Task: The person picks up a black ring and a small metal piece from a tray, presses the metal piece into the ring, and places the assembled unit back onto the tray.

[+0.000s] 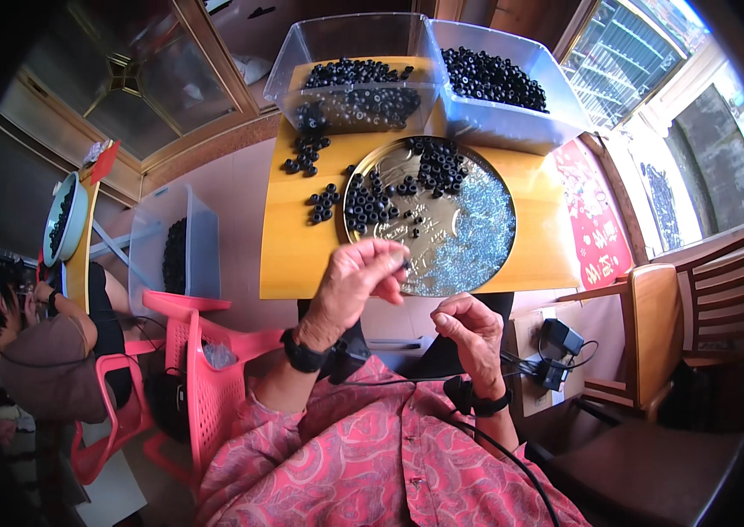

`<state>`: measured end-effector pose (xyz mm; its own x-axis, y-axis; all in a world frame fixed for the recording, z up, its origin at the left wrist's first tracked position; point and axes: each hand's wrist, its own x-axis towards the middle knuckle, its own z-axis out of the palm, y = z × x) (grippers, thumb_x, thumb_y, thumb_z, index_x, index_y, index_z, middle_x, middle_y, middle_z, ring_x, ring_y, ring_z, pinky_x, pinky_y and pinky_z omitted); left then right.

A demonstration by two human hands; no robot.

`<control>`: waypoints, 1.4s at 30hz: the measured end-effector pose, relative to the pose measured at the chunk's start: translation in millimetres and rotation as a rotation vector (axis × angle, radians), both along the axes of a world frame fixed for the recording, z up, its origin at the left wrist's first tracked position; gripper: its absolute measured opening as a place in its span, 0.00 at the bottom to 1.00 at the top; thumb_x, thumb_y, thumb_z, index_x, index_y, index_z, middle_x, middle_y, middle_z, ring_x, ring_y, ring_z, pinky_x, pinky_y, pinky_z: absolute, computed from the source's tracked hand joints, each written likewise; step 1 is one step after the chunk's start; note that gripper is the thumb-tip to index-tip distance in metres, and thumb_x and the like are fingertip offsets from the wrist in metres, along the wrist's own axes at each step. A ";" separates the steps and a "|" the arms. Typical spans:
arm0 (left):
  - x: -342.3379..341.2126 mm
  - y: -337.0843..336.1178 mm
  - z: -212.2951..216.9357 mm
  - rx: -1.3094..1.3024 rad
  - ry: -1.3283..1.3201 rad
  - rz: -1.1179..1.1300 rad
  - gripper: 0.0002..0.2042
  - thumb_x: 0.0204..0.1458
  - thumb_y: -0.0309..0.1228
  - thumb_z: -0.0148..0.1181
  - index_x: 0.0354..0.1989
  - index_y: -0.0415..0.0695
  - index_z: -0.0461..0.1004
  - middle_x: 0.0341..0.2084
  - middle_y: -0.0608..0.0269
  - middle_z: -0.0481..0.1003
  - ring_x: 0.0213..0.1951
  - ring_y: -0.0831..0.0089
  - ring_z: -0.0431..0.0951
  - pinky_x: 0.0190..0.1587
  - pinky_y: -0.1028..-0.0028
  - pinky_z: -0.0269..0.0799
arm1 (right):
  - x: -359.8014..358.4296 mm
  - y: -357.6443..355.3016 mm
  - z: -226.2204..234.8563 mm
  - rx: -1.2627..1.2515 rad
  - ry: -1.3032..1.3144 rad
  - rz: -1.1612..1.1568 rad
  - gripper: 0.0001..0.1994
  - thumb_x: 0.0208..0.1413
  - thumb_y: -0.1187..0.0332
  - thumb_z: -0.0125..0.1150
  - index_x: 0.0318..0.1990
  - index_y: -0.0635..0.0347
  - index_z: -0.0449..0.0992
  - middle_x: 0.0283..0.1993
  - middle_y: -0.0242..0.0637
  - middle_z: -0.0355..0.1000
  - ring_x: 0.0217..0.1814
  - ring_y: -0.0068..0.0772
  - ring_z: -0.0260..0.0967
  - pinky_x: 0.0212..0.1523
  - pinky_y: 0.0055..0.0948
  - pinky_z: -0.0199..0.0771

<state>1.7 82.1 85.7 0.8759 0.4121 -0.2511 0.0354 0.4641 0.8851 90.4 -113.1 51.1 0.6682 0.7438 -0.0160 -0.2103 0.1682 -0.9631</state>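
My left hand (356, 285) is raised over the near edge of the round gold tray (432, 230). Its thumb and forefinger pinch a small black ring-shaped part (406, 263), mostly hidden by the fingertips. To its right, my right hand (474, 335) hovers just off the table's front edge, thumb and fingertips pressed together; anything between them is too small to make out. Black ring-shaped parts (440, 167) cover the tray's far and left side. Tiny shiny silvery-blue pieces (477, 230) spread over its right and near side. More black parts (323, 204) lie on the table left of the tray.
Two clear plastic bins (512, 133) with black parts stand at the back of the yellow table (288, 259). Left are a pink chair (214, 378), another bin (201, 233) and a seated person (47, 369). A wooden chair (653, 334) and black device (558, 347) are right. Cables cross my lap.
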 end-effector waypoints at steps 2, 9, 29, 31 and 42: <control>19.0 18.8 10.7 0.032 -0.023 0.083 0.11 0.56 0.33 0.59 0.40 0.37 0.75 0.24 0.64 0.75 0.18 0.80 0.75 0.24 0.79 0.76 | 2.5 -1.8 -1.7 0.007 -0.021 -0.022 0.03 0.52 0.79 0.64 0.33 0.66 0.75 0.32 0.33 0.72 0.32 0.18 0.67 0.33 0.18 0.69; 97.6 101.5 62.1 0.165 -0.207 0.300 0.07 0.56 0.32 0.59 0.33 0.40 0.74 0.25 0.64 0.76 0.23 0.79 0.76 0.30 0.75 0.79 | 6.9 -9.9 2.6 0.003 0.007 -0.101 0.03 0.52 0.78 0.64 0.33 0.66 0.75 0.32 0.31 0.72 0.32 0.17 0.67 0.34 0.17 0.69; 57.3 50.4 -25.4 0.722 0.185 0.201 0.06 0.49 0.28 0.64 0.31 0.37 0.79 0.22 0.63 0.77 0.20 0.81 0.73 0.25 0.80 0.71 | 23.5 -9.7 -17.4 -0.081 -0.031 -0.195 0.03 0.54 0.77 0.63 0.33 0.65 0.74 0.29 0.25 0.69 0.31 0.13 0.63 0.32 0.15 0.65; 48.5 32.1 -48.2 0.920 0.239 0.185 0.06 0.45 0.27 0.66 0.30 0.38 0.79 0.23 0.57 0.76 0.23 0.74 0.76 0.28 0.74 0.72 | 23.5 -6.7 -23.0 -0.083 -0.147 -0.216 0.03 0.53 0.78 0.63 0.33 0.66 0.74 0.29 0.25 0.69 0.30 0.13 0.64 0.32 0.15 0.65; 57.5 3.8 -58.1 1.346 0.249 0.160 0.09 0.41 0.25 0.65 0.32 0.39 0.77 0.31 0.52 0.73 0.33 0.54 0.76 0.37 0.63 0.72 | 20.5 -4.9 -24.5 -0.166 -0.366 -0.240 0.04 0.51 0.79 0.64 0.33 0.66 0.75 0.30 0.30 0.70 0.29 0.16 0.68 0.29 0.17 0.67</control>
